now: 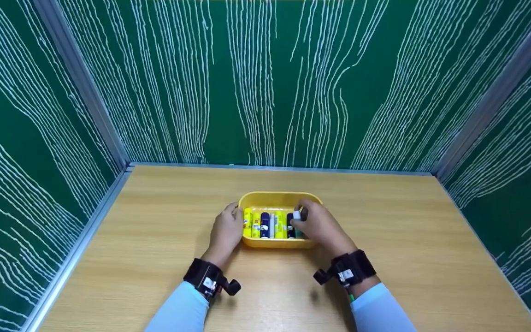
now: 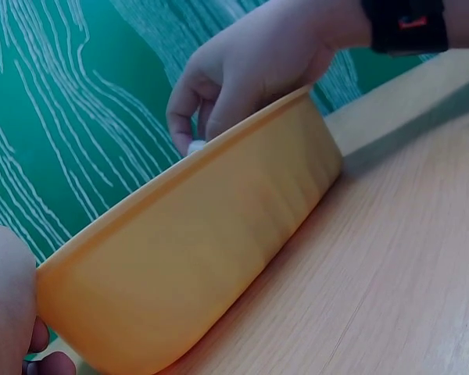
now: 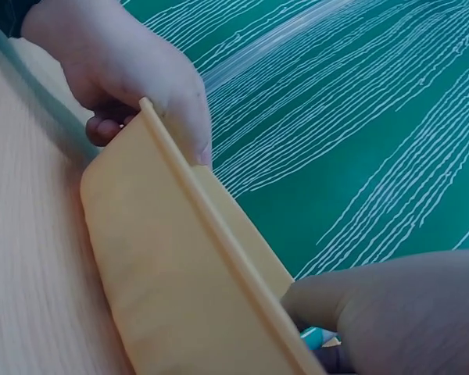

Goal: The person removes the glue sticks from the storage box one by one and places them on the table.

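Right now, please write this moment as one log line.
left hand: holds tray end | right hand: pinches white-capped tube | tray: on table, tubes inside

Counts:
- One shallow oval yellow plastic tray (image 1: pixel 274 199) on one light wooden tabletop (image 1: pixel 408 240).
- Small cylindrical stick-shaped tubes (image 1: pixel 265 225) lying side by side in tray: about six visible, yellow-labelled and dark blue ones mixed; exact number unclear, right end of row hidden under hand.
- One small white cap (image 1: pixel 297 215).
- Two bare hands: left hand (image 1: pixel 225 232), right hand (image 1: pixel 319 225).
- Two black wrist straps (image 1: pixel 205 278), one per wrist.
- Three green wall panels (image 1: pixel 265 83) with white wavy lines.
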A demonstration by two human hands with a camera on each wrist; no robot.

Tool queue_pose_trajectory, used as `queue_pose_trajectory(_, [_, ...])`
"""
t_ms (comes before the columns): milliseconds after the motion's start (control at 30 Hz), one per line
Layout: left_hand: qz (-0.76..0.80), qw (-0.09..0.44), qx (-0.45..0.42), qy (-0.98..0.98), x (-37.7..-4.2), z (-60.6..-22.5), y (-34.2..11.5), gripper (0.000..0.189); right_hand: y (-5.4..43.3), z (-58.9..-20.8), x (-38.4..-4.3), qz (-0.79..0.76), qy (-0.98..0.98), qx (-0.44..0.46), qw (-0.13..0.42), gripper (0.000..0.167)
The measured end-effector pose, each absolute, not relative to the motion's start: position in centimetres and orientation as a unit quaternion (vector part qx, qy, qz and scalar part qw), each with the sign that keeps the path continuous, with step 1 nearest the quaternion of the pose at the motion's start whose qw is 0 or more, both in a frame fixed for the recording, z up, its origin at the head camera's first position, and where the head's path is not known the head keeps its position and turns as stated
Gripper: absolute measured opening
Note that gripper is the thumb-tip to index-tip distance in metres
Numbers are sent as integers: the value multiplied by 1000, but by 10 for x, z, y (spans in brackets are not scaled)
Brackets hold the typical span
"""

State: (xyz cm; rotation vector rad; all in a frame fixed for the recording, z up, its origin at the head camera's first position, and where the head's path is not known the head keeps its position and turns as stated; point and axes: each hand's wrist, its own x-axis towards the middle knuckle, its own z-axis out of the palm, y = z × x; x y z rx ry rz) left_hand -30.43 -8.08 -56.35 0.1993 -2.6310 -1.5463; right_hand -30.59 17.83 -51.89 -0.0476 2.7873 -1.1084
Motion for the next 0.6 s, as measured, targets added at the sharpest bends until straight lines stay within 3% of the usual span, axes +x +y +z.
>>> queue_pose_trajectory(333, [-489, 54, 64, -868, -304, -563, -82, 46, 204, -508, -309, -453, 892, -1, 1, 28])
queue_pose_trajectory(600, [-498, 50, 66, -863, -305, -562, -81, 47, 225, -502, -314, -476, 878, 37, 27, 32])
